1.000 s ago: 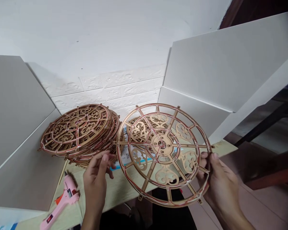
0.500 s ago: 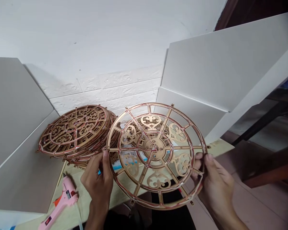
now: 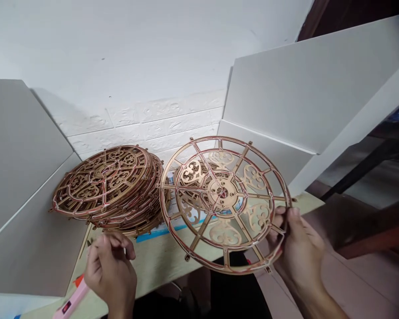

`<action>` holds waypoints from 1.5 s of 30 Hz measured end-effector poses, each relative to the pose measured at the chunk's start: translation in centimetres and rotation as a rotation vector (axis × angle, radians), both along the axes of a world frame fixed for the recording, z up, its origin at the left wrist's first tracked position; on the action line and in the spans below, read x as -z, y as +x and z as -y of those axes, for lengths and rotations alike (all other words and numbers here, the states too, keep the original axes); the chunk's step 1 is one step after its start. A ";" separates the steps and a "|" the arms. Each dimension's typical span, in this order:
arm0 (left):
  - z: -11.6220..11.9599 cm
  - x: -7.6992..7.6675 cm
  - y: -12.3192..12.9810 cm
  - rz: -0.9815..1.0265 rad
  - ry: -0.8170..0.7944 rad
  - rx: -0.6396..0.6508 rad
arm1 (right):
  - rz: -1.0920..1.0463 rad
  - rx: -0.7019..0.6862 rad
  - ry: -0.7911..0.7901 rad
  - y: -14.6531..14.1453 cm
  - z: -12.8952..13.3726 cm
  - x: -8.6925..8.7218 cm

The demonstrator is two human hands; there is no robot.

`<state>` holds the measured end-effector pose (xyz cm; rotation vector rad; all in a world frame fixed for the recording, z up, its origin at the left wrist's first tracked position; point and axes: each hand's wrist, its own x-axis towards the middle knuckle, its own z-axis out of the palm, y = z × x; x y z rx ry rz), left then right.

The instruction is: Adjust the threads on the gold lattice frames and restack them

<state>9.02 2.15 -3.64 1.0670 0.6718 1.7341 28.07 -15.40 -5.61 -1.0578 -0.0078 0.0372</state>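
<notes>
My right hand (image 3: 301,250) grips the lower right rim of a round, bronze-coloured openwork wheel frame (image 3: 223,188), thumb in front and fingers behind. The frame has spokes, scroll ornaments and a flat hub, with reddish wire running along its rings and spokes. It is held up, tilted towards me. My left hand (image 3: 111,270) is off the frame, fingers loosely curled with nothing visible in them. It hovers in front of a pink glue gun (image 3: 73,301), hiding most of its body; the handle and dark nozzle tip show. Whether they touch I cannot tell.
A tall stack of similar wheel frames (image 3: 109,186) stands at the left back of the table (image 3: 166,261). More frames and a blue-edged sheet (image 3: 153,235) lie behind the held one. Grey panels (image 3: 269,97) flank the table, and a white wall (image 3: 136,53) rises behind.
My left hand has let go of the frame's left rim and moved down and left over the glue gun. The frame, now in my right hand alone, has shifted slightly right and up.
</notes>
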 end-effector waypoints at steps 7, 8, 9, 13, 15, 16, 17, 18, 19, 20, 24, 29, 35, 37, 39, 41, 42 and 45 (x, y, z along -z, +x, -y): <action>1.9 2.9 -1.1 -0.274 -0.118 0.287 | 0.007 -0.008 0.066 0.3 -1.4 0.1; 2.2 3.3 -1.1 -0.325 -0.148 0.376 | 0.015 -0.004 0.069 0.3 -1.6 0.0; 2.5 3.5 -1.0 -0.369 -0.180 0.468 | 0.025 -0.001 0.072 0.2 -1.7 -0.1; 3.9 4.0 -0.4 -0.481 -0.266 0.786 | 0.059 -0.024 0.088 0.0 -2.1 -0.6; 4.6 4.1 -0.1 -0.500 -0.262 0.889 | 0.076 -0.036 0.092 -0.2 -2.2 -0.7; 5.0 4.2 0.2 -0.505 -0.248 0.926 | 0.085 -0.038 0.092 -0.2 -2.3 -0.8; 5.3 4.3 0.4 -0.510 -0.231 0.955 | 0.095 -0.037 0.088 -0.3 -2.3 -0.8; 5.6 4.3 0.7 -0.516 -0.219 0.973 | 0.104 -0.034 0.083 -0.4 -2.3 -0.8; 6.0 4.4 1.0 -0.518 -0.214 0.978 | 0.111 -0.034 0.078 -0.5 -2.3 -0.8; 6.4 4.5 1.4 -0.521 -0.221 0.978 | 0.115 -0.035 0.072 -0.5 -2.4 -0.8; 7.8 4.3 2.5 -0.530 -0.249 0.953 | 0.108 -0.051 0.067 -0.6 -2.3 -0.7; 8.1 3.1 1.9 -0.415 -0.308 0.851 | 0.109 -0.036 0.080 -0.2 -2.3 -0.9; 4.4 2.0 0.2 -0.137 -0.288 0.572 | 0.077 -0.011 0.081 0.0 -1.9 -0.7; 3.0 1.9 0.1 -0.172 -0.264 0.456 | 0.066 -0.009 0.085 0.0 -1.7 -0.6; 2.1 1.7 0.1 -0.247 -0.276 0.444 | 0.063 -0.012 0.087 -0.1 -1.6 -0.5; 1.8 1.5 0.3 -0.332 -0.281 0.473 | 0.071 -0.025 0.084 -0.2 -1.6 -0.6; 1.8 1.4 0.4 -0.397 -0.257 0.479 | 0.079 -0.036 0.078 -0.3 -1.6 -0.6; 2.0 0.9 0.7 -0.623 -0.092 0.425 | 0.097 -0.066 0.061 -0.5 -1.5 -0.6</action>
